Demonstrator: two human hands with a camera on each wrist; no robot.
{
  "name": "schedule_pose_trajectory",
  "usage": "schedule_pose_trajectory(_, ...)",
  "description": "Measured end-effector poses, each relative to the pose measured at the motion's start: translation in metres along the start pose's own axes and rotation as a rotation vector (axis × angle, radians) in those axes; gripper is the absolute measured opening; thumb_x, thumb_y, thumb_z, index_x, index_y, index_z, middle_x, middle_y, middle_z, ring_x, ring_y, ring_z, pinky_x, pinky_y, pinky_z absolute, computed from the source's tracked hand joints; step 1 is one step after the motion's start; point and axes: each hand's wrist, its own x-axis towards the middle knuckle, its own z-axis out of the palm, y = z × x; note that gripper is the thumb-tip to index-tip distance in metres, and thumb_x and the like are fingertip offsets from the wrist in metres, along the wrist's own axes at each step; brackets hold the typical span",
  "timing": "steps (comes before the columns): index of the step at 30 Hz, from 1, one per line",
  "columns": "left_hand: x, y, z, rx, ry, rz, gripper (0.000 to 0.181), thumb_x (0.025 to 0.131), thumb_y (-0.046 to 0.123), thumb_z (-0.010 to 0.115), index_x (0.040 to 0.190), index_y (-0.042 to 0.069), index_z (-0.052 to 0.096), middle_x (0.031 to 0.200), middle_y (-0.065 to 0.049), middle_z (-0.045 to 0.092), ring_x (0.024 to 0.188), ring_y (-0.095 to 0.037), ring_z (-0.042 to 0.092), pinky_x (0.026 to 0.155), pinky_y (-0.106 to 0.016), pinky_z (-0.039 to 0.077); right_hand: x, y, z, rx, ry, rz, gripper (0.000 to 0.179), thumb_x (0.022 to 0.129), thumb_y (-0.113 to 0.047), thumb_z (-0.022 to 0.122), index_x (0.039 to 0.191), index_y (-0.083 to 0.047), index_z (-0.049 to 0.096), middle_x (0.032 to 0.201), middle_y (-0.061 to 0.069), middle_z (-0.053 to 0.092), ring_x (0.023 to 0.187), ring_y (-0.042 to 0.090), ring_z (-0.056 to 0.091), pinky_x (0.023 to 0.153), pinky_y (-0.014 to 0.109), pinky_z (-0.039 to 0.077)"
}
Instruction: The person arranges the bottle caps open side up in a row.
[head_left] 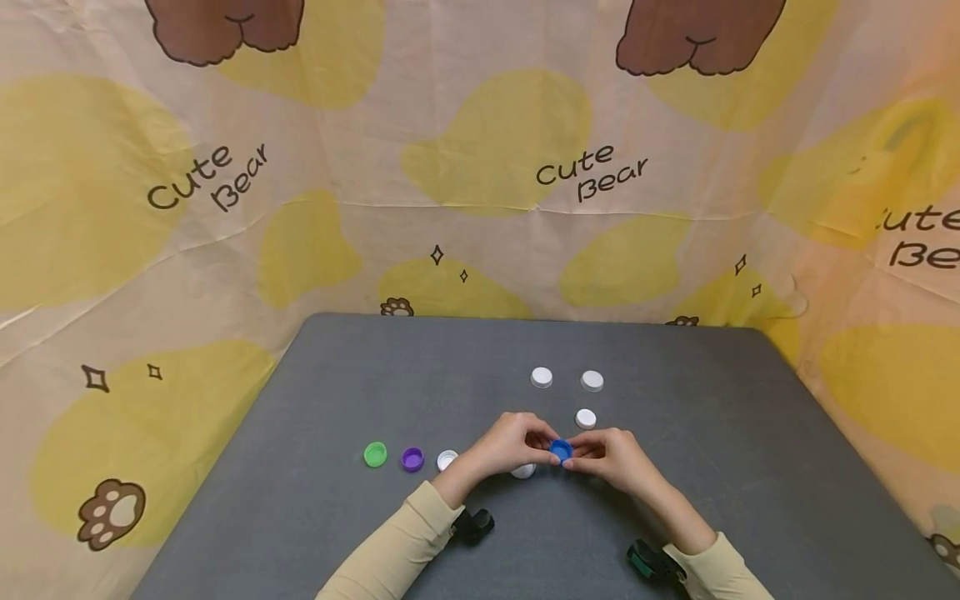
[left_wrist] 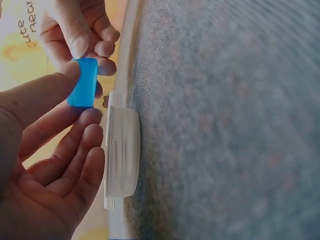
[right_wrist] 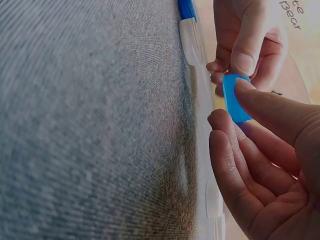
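A small blue bottle cap is pinched between both hands over the table, its hollow side facing up in the head view. My left hand grips one side of it with thumb and fingers. From the other side, my right hand pinches the same cap. In the left wrist view the ribbed edge of the blue cap shows between the fingertips. A white cap sits under the left hand, partly hidden by it. Just beyond the right hand's fingers lies another white cap.
The grey table stands against a patterned cloth. To the left, a green cap and a purple cap form a row with a white cap beside the left forearm. Farther back are two white caps.
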Motion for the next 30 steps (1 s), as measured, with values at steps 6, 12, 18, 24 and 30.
schedule_pose_trajectory(6, 0.002, 0.003, 0.001, 0.011, -0.023, 0.0, 0.025, 0.072, 0.033, 0.072, 0.092, 0.017, 0.069, 0.074, 0.013, 0.062, 0.065, 0.007, 0.052, 0.059, -0.01, 0.042, -0.002, 0.002, 0.0, 0.003, -0.009, 0.0, 0.033, 0.071, -0.034, 0.071, 0.093, -0.009, 0.069, 0.075, -0.003, 0.067, 0.065, 0.005, 0.062, 0.057, 0.018, 0.048)
schedule_pose_trajectory(12, 0.004, 0.001, 0.005, -0.017, -0.062, -0.013, 0.024, 0.071, 0.03, 0.073, 0.091, 0.017, 0.069, 0.072, 0.013, 0.063, 0.063, 0.008, 0.054, 0.057, -0.01, 0.043, -0.003, 0.006, 0.0, -0.015, -0.035, -0.014, 0.031, 0.071, -0.033, 0.072, 0.091, -0.009, 0.069, 0.074, -0.005, 0.066, 0.064, 0.003, 0.06, 0.056, 0.018, 0.047)
schedule_pose_trajectory(18, 0.006, 0.0, 0.007, -0.022, -0.095, -0.027, 0.023, 0.071, 0.029, 0.073, 0.091, 0.017, 0.069, 0.073, 0.013, 0.062, 0.063, 0.008, 0.054, 0.058, -0.011, 0.044, -0.005, 0.009, 0.001, -0.022, -0.037, -0.038, 0.028, 0.07, -0.032, 0.072, 0.087, -0.011, 0.068, 0.071, -0.007, 0.065, 0.062, 0.002, 0.058, 0.056, 0.019, 0.047)
schedule_pose_trajectory(24, 0.006, -0.001, 0.009, -0.014, -0.111, -0.022, 0.024, 0.071, 0.03, 0.073, 0.091, 0.017, 0.07, 0.073, 0.012, 0.062, 0.064, 0.007, 0.054, 0.058, -0.01, 0.043, -0.006, 0.011, 0.002, -0.03, -0.044, -0.034, 0.026, 0.07, -0.033, 0.072, 0.086, -0.013, 0.068, 0.071, -0.007, 0.064, 0.062, 0.002, 0.058, 0.056, 0.019, 0.047)
schedule_pose_trajectory(30, 0.007, -0.003, 0.011, -0.008, -0.116, -0.015, 0.024, 0.07, 0.03, 0.074, 0.09, 0.017, 0.07, 0.077, 0.007, 0.061, 0.066, 0.007, 0.054, 0.059, -0.01, 0.043, -0.005, 0.009, 0.002, -0.03, -0.055, -0.034, 0.026, 0.07, -0.031, 0.073, 0.086, -0.012, 0.067, 0.071, -0.006, 0.064, 0.063, 0.003, 0.058, 0.056, 0.019, 0.047)
